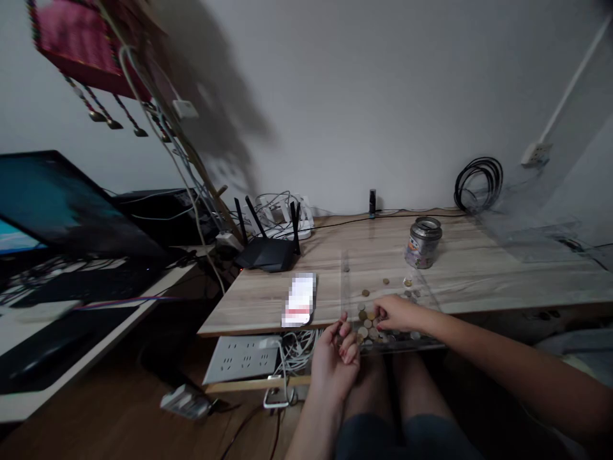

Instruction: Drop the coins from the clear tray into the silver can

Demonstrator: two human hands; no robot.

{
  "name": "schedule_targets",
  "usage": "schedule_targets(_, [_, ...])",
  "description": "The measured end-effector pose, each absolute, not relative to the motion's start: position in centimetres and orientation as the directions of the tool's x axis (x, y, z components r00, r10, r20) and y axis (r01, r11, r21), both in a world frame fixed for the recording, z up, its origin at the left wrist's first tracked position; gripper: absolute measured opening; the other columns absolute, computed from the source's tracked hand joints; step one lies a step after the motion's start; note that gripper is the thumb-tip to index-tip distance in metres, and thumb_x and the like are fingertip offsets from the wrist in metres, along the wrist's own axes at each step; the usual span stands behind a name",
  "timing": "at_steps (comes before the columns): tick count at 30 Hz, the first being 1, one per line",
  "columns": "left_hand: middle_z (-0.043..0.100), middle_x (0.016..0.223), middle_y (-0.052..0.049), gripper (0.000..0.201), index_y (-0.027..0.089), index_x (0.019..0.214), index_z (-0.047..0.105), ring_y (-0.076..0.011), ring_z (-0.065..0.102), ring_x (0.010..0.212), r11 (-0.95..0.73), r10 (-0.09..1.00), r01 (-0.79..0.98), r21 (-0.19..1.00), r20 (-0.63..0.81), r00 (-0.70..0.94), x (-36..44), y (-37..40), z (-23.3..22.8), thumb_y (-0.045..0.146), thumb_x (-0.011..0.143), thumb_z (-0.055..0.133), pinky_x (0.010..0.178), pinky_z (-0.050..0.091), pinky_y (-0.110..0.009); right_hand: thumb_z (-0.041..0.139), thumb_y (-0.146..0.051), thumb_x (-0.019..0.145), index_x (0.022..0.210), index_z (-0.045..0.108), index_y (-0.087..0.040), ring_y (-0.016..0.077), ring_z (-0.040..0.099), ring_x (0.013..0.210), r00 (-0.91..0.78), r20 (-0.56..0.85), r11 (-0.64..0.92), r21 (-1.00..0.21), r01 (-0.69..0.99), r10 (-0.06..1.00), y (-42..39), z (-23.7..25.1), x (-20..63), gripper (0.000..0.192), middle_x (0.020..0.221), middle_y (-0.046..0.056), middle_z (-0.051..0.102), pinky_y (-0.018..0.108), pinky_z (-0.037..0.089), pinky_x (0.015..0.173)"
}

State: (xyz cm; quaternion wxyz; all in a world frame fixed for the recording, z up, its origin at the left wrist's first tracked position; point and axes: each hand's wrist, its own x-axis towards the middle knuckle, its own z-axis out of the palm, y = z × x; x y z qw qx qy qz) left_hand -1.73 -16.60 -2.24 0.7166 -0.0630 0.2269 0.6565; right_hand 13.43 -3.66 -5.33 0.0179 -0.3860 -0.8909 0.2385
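Loose coins (373,333) lie spread in a clear plastic tray (352,281) at the desk's front edge. My right hand (395,313) reaches down among them from the right, its fingers closed in a pinch on a coin mostly covered by the fingertips. Palm up at the tray's left front corner, my left hand (338,348) has its fingers curled inward; whatever lies inside them cannot be made out. Behind the tray stands a round metal can (424,243) with a cartoon print and a slot in its lid.
A phone (299,300) lies left of the tray, with a black router (268,252) behind it. Coiled black cable (479,184) and a clear plastic sheet (536,223) are at the right. A power strip (242,358) sits below the desk edge. A small dark bottle (372,203) stands by the wall.
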Motion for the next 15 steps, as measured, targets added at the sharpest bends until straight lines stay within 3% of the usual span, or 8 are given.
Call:
schedule_targets(4, [0.033,0.054,0.006,0.024,0.011,0.090,0.052,-0.0046,0.030,0.037,0.092,0.923,-0.984,0.153,-0.384,0.027,-1.7,-16.7,-1.9,0.003,0.073,0.038,0.032,0.021,-0.014,0.068,-0.017,0.061,0.077,0.064,-0.015,0.0126,0.052,0.066,-0.708,-0.145,0.572,-0.489,0.658,0.691,-4.4,-5.4,13.0,0.017,0.074,0.001,0.063,0.020,0.034,0.056])
schedule_targets(8, [0.039,0.057,0.002,0.028,0.010,0.081,0.054,-0.0057,0.038,0.044,0.016,0.895,-0.992,0.125,-0.445,-0.041,-1.5,-16.8,-1.4,-0.001,0.061,0.037,0.036,0.030,-0.013,0.062,-0.007,0.060,0.083,0.064,-0.015,0.0099,0.051,0.060,-0.741,-0.125,0.545,-0.599,0.587,0.660,-5.1,-4.7,12.5,0.024,0.066,-0.002,0.060,0.019,0.033,0.053])
schedule_targets(11, [0.042,0.057,0.000,0.025,0.010,0.076,0.055,-0.0067,0.043,0.048,-0.026,0.861,-0.987,0.159,-0.498,-0.103,-1.5,-16.8,-1.1,-0.001,0.062,0.038,0.042,0.038,-0.014,0.060,-0.005,0.061,0.086,0.065,-0.014,0.0089,0.049,0.056,-0.760,-0.174,0.530,-0.620,0.579,0.626,-5.4,-4.3,12.2,0.028,0.063,-0.003,0.057,0.018,0.032,0.050])
schedule_targets(15, [0.051,0.063,-0.004,0.020,0.009,0.074,0.058,-0.0084,0.052,0.056,-0.009,0.832,-0.987,0.158,-0.547,-0.095,-1.7,-16.9,-0.9,0.002,0.071,0.039,0.048,0.045,-0.015,0.058,-0.005,0.063,0.087,0.066,-0.015,0.0094,0.048,0.058,-0.811,-0.175,0.620,-0.562,0.548,0.559,-5.6,-3.5,12.1,0.027,0.065,-0.002,0.057,0.019,0.030,0.050])
